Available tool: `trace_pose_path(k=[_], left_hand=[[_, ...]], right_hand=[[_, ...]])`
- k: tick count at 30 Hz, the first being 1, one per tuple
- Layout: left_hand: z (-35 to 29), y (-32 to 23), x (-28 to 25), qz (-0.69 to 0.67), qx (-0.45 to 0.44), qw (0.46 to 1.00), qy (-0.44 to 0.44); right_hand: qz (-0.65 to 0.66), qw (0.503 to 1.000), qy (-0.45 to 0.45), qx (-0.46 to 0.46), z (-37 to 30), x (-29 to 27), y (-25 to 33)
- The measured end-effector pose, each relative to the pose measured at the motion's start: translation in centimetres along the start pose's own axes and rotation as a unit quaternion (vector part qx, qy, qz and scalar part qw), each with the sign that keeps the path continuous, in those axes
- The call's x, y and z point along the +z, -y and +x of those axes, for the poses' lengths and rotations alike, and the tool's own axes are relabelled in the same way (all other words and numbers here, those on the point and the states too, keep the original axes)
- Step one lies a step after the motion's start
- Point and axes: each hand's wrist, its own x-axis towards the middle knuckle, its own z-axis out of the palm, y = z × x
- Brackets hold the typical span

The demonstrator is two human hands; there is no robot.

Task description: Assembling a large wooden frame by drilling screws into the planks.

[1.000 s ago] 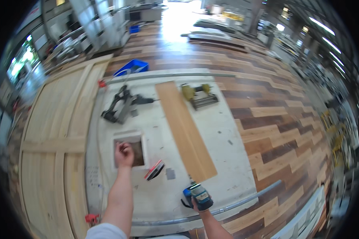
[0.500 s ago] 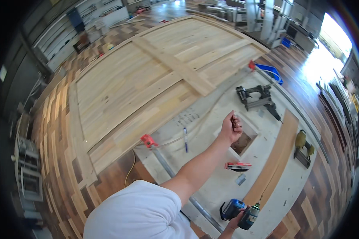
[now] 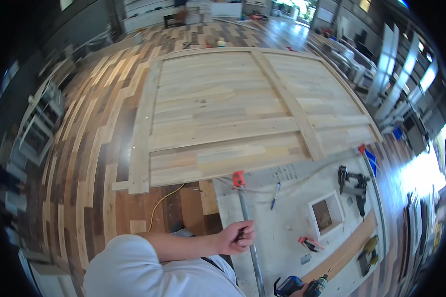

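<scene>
My left hand [image 3: 234,238] is curled closed beside the metal pipe of a clamp [image 3: 256,265], with something small and dark inside the fingers that I cannot make out. Low in the view, my right hand [image 3: 301,292] grips a cordless drill [image 3: 316,288] with a blue battery and a long bit pointing up and right. Most of that hand is cut off by the lower edge. A wooden board [image 3: 356,241] lies by the drill's tip. Beyond, a large framed wooden panel [image 3: 218,106] rests partly on the white worktop [image 3: 262,227], near the red clamp head [image 3: 239,179].
On the worktop are a blue pen [image 3: 275,196], a white-edged square box [image 3: 338,213], a red-and-black pack [image 3: 310,243], a black nail gun [image 3: 353,187] and an olive nail gun [image 3: 369,252]. A yellow cord [image 3: 156,210] crosses the wood floor. White frames [image 3: 39,133] stand at left.
My left hand has drawn back from beside the square box to the clamp pipe, staying curled. The view has swung left. The drill stays in my right hand.
</scene>
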Motion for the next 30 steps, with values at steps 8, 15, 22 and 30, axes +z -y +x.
trace_pose_path(k=[8, 15, 22, 30], left_hand=[[-23.3, -8.3, -5.4, -0.099, 0.284, 0.945, 0.13], [-47.9, -10.5, -14.5, -0.159, 0.535, 0.805, 0.203], [-64.8, -12.2, -19.4, -0.153, 0.681, 0.708, 0.106], [-73.7, -27.2, -18.4, -0.078, 0.68, 0.724, 0.09]], right_hand=[[0.062, 0.976, 0.205, 0.036, -3.6, 5.9, 12.9], [0.288, 0.888, 0.355, -0.039, -16.6, 20.2, 27.0], [0.467, 0.767, 0.423, 0.123, -36.7, 28.9, 46.2], [0.513, 0.791, 0.301, 0.142, -47.4, 39.2, 52.2]])
